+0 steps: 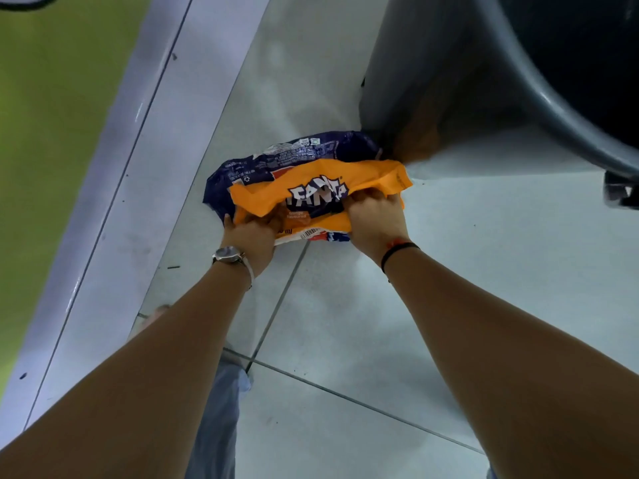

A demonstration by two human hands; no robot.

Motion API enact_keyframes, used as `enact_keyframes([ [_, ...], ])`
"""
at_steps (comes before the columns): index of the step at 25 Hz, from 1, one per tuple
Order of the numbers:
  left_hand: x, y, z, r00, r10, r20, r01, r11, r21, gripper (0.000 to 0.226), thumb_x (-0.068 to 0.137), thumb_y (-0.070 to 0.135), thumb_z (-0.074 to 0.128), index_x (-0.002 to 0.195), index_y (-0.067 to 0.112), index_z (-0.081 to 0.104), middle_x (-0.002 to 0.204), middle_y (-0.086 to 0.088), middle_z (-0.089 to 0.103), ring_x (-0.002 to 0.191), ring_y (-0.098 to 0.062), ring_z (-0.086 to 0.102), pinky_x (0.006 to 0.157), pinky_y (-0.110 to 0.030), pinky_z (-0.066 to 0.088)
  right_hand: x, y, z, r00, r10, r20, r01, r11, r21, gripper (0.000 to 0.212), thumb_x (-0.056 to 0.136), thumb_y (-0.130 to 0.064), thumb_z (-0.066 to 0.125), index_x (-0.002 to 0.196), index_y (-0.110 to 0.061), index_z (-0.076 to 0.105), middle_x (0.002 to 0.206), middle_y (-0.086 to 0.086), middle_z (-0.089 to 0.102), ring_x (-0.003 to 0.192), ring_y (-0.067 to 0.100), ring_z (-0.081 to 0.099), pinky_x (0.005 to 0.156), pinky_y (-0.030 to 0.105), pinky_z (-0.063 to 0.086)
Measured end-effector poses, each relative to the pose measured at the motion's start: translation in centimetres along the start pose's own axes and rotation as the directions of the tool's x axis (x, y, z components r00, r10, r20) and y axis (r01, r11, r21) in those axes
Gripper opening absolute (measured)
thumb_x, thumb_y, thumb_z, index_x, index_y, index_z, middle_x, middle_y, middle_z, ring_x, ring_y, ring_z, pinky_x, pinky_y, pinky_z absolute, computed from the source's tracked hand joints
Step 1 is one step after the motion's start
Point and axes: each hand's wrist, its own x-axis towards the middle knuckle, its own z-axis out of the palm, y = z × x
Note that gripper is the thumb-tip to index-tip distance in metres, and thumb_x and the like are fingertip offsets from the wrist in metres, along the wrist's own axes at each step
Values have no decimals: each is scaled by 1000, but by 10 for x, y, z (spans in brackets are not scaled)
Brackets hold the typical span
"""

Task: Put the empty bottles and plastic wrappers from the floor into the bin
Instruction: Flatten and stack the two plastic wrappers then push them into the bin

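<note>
The crumpled orange and dark-blue plastic wrapper is being clenched by both the left hand and right hand, low over the grey tiled floor. It should be bunched tighter before being lifted. The dark grey plastic bin is standing just beside, its rim overhanging; no bottles are being shown.

We see a floor of large pale grey tiles with thin dark joints between them. On the left it meets a pale skirting band below a green wall. The grey bin stands on the tiles at the upper right. One small dark scrap lies on the floor near the skirting band.
</note>
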Motion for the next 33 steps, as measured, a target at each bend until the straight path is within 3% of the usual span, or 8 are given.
enact_keyframes([
  [4,4,-13,-4,998,70,-1,-69,988,-138,53,90,8,46,139,20,27,142,-24,35,126,-46,36,102,-57,39,-15,4,3,992,-29,123,27,1000,16,87,72,-57,66,141,-18,30,148,11,37,136,37,29,111,61,18],
  [10,-10,-20,-9,981,182,62,-177,981,-83,65,91,8,45,142,17,8,150,-21,18,133,-44,27,102,-57,38,-8,-6,-12,995,-54,79,62,991,-114,23,92,-9,46,110,-11,61,104,12,70,102,33,60,106,45,31],
  [19,-126,-5,-110,947,258,191,-258,966,-23,68,91,-2,35,138,18,-11,155,-12,-1,116,-33,51,89,-41,50,-117,-30,-115,984,-107,144,109,994,-12,55,89,-28,51,139,-14,33,146,10,39,135,30,32,115,56,5],
  [22,-159,-4,-169,944,281,174,-291,956,38,72,90,-2,36,131,25,-17,155,-12,-5,128,-32,40,94,-40,47,-146,-36,-165,990,-143,-2,142,982,-129,64,78,-34,67,135,-14,44,140,5,51,128,27,47,111,49,29],
  [25,-187,-7,-236,953,280,116,-297,940,169,73,90,-2,35,125,27,-21,155,-10,-10,142,-26,13,101,-37,42,-159,-48,-224,964,-137,-228,115,988,-108,49,50,-30,85,97,-21,74,92,-6,78,81,14,73,78,32,58],
  [29,-220,-8,-333,929,369,-20,-332,858,392,80,72,-2,63,137,-1,16,148,-23,26,128,-30,44,70,-25,52,-165,-66,-300,942,-135,-308,127,991,-46,27,42,-33,86,64,-26,71,54,-10,71,52,7,67,69,20,57],
  [31,-235,-5,-386,930,366,-14,-318,824,469,80,61,-3,74,129,-11,33,138,-28,41,114,-31,58,65,-28,55,-169,-71,-333,920,-122,-372,125,992,-16,33,41,-38,86,69,-27,71,60,-10,73,57,7,68,74,23,57],
  [33,-242,-2,-427,956,290,-43,-245,871,425,73,83,-4,47,140,2,3,153,-17,6,123,-26,48,69,-29,45,-175,-73,-359,903,-82,-422,110,993,42,61,38,-51,86,92,-25,72,87,-9,76,78,12,71,84,39,56],
])
